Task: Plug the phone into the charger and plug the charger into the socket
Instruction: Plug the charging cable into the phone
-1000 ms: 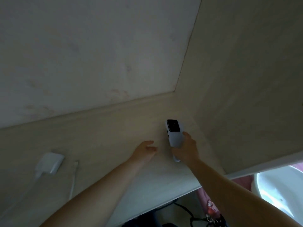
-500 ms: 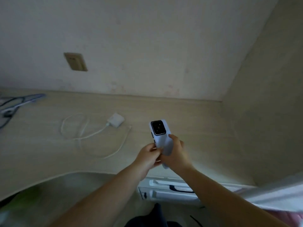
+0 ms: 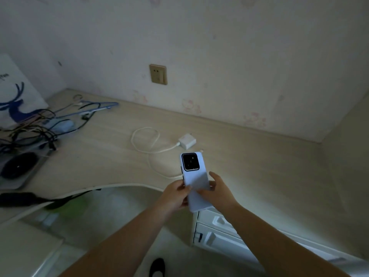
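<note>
one phone (image 3: 194, 177), a smooth pale slab in a matte case with rounded corners and a glossy black square camera block at its far end, is held back-up above the near edge of the desk (image 3: 249, 162). the left hand (image 3: 175, 195) pinches its left edge, fingers curled closed on the case; the right hand (image 3: 216, 189) wraps its right side, thumb laid across the back. just beyond the fingertips lies one charger (image 3: 187, 140), a small white cube, with one thin white cable (image 3: 145, 142) looped loosely on the pale wood-grain top, its free end near the phone's far end. further beyond, on the faintly patterned wall, sits one beige rectangular socket (image 3: 158, 74). well left of the left hand, a tangle of dark wires (image 3: 40, 124) and hangers (image 3: 89, 106); their count cannot be told.
</note>
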Tool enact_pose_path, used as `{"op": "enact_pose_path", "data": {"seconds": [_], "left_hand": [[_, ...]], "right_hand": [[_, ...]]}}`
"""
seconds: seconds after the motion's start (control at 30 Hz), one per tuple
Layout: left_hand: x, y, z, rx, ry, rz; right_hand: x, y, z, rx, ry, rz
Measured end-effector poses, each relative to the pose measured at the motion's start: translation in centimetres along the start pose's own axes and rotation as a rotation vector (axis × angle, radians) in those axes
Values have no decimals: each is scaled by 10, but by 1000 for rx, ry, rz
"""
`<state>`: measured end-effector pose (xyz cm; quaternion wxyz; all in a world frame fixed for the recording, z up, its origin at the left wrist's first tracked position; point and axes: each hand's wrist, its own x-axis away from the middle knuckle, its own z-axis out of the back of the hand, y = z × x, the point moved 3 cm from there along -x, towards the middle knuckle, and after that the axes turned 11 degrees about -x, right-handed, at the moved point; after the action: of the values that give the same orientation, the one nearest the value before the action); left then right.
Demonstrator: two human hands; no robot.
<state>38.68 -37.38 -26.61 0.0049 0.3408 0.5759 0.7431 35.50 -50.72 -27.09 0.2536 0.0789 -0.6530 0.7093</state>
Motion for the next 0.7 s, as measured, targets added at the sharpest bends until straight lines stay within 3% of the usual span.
{"op": "enact_pose_path", "data": {"seconds": [0.23, 0.53, 0.7], "left_hand": [[-25, 5, 55, -26, -20, -15], [-89, 29, 139, 3, -132, -35], [-124, 33, 167, 48, -194, -56]], "right_hand": [[-37, -10, -37, -133, 27, -102], [-96, -50, -96, -401, 86, -117], [-121, -67, -118, -433, 151, -102]]}}
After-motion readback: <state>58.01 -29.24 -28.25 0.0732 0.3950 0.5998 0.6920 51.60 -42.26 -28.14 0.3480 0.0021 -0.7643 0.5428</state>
